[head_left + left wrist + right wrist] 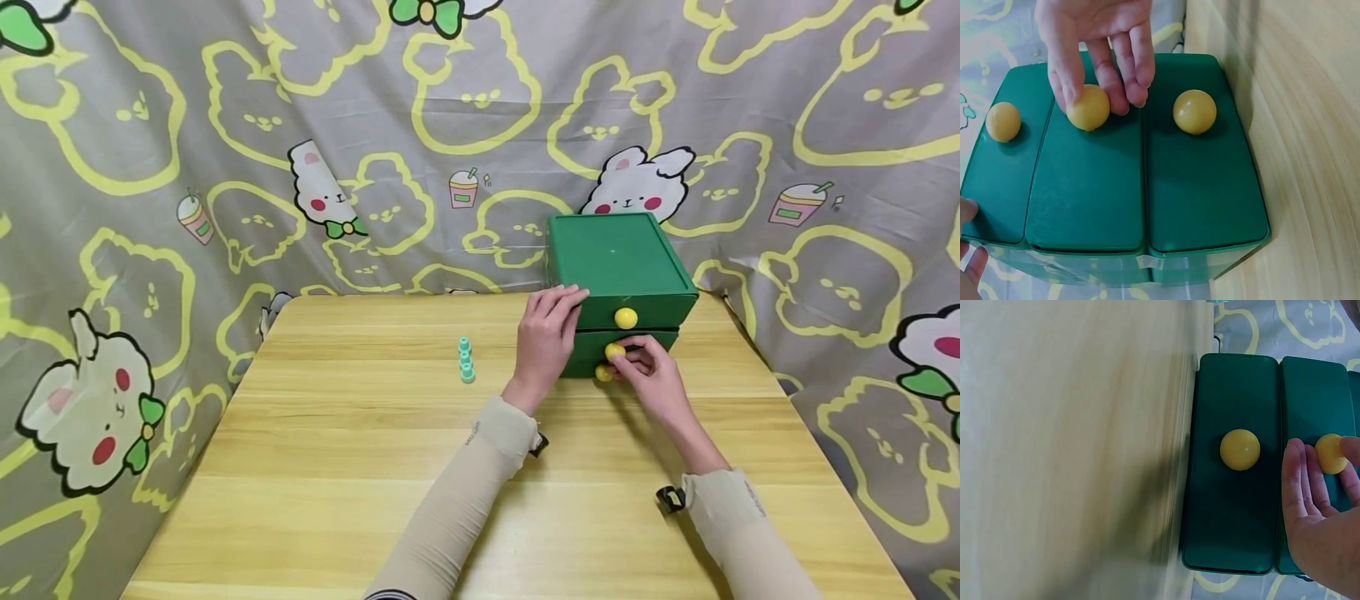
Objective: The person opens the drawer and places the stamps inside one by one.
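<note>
A small green drawer cabinet [618, 254] has three drawers, each with a round yellow knob. My right hand [657, 382] pinches the middle knob [1088, 107] between thumb and fingers. Its other fingers lie near the front of the middle drawer [1088, 187]. Above and below are the top knob [626, 317] and the bottom knob [1240, 450], both untouched. My left hand [546, 333] rests on the cabinet's upper left front corner with its fingers extended. Only its fingertips show at the edge of the left wrist view. Whether the middle drawer stands slightly out, I cannot tell.
Three small turquoise pieces [466, 360] stand in a line on the wooden table [337, 467], left of the cabinet. A patterned grey curtain [360, 108] hangs behind the table and along its sides. The cabinet stands near the table's back right.
</note>
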A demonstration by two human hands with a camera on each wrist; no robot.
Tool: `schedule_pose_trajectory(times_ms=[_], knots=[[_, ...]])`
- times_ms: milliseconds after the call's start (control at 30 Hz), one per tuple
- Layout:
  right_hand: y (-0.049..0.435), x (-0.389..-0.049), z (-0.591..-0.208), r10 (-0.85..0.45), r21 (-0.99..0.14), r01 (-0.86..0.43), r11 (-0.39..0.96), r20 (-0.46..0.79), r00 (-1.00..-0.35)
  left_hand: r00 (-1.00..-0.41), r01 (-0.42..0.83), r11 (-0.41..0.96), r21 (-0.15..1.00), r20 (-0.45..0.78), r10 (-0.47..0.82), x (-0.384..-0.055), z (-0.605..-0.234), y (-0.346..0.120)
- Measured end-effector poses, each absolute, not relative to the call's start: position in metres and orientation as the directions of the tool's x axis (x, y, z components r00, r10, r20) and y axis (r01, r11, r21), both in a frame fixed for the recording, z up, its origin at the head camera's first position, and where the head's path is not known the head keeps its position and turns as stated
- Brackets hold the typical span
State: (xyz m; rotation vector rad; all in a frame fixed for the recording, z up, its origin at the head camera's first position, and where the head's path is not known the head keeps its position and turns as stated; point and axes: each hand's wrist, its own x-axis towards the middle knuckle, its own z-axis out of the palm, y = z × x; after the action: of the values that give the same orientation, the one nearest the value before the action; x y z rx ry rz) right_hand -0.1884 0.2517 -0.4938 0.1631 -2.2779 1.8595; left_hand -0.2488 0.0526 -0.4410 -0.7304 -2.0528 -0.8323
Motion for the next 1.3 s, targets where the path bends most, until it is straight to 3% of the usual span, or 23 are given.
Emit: schedule_pose_trajectory(times_ms=[733,867,1033,1300], knots=[[0.246,-0.194,-0.49,0.056,-0.958,-0.197,0.21,0.213,-0.975,-0.519,0.733,0.609,0.304,0.828,0.211,-0.252,-0.443,0.052],[0.246,-0.192,-0.489,0.049,-0.94,-0.193,0.281,0.215,-0.975,-0.516,0.735,0.607,0.3,0.829,0.215,-0.252,-0.443,0.052],[0.248,-0.186,-0.491,0.037,-0.86,-0.222,0.46,0.269,-0.963,-0.514,0.736,0.613,0.287,0.827,0.23,-0.251,-0.442,0.05],[0.253,-0.177,-0.499,0.067,-0.845,-0.187,0.5,0.253,-0.965,-0.512,0.745,0.605,0.281,0.822,0.249,-0.253,-0.44,0.048]])
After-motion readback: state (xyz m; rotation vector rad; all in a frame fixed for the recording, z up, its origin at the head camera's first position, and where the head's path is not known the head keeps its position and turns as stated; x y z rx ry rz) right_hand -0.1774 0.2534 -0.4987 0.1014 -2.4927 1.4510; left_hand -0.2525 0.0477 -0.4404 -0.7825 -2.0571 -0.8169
